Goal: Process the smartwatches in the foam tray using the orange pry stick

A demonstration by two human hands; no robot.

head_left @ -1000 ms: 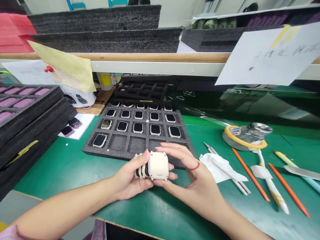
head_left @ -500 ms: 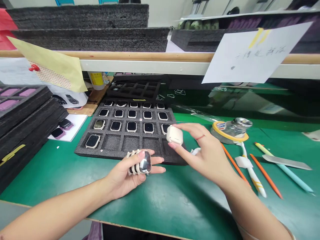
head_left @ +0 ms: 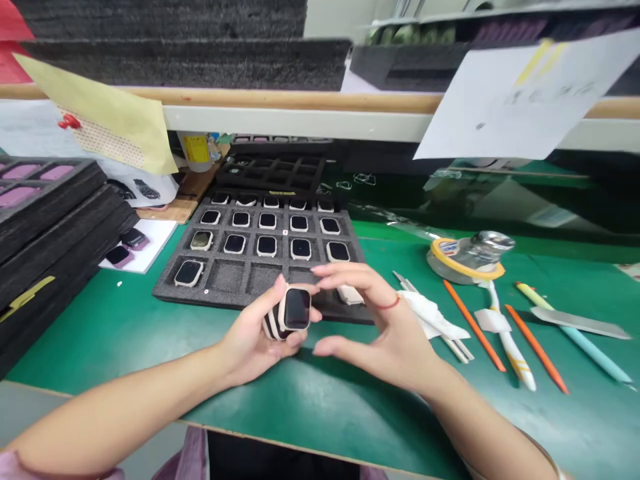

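Right fingers (head_left: 345,349) back from tray (head_left: 200,299), spread beside watch stack (head_left: 297,309), left fingers (head_left: 269,299) pinching it

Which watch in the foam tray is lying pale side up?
The watch in the near right corner of the foam tray, partly behind your right hand: its pale side faces up, while the other watches there show screens.

Watch stack (head_left: 297,310) in left hand (head_left: 247,340): cream cases, black screens, striped edge-on. Foam tray (head_left: 233,303) beyond grip: speckled charcoal, rows of cream smartwatches (head_left: 267,246), black screens. Tabletop (head_left: 300,413) under grip: plain green. Right hand (head_left: 393,327), beside grip: red band (head_left: 390,304). Further right: orange sticks (head_left: 474,325), white toothbrush (head_left: 513,350) with yellow stripes. Far left, past grip: pale-yellow sheet (head_left: 113,107), red-dotted; red pushpin (head_left: 69,121).
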